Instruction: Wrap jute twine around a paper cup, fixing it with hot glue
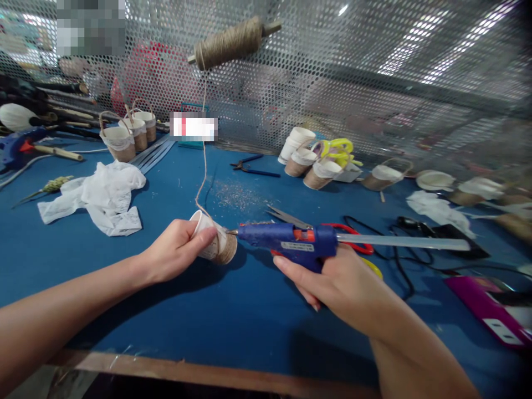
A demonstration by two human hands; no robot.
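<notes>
My left hand (183, 244) is closed around a small white paper cup (206, 224), tilted on its side above the blue table. Jute twine (226, 249) wraps the cup's lower part. A single strand (205, 166) runs up from the cup to a spool of twine (230, 43) mounted on the mesh. In my right hand (332, 277) is a blue hot glue gun (286, 241), the fingers around its handle. Its nozzle is at the cup's side, near the twine; I cannot tell whether they touch. A clear glue stick (403, 241) sticks out of its back.
Scissors (353, 239) lie behind the glue gun, pliers (255, 166) farther back. Twine-wrapped cups (120, 144) stand at back left, others (322, 174) at back right. White lace cloth (93, 194) lies left. Black cables and a purple item (482, 310) are right. A perforated metal screen (332, 72) backs the table.
</notes>
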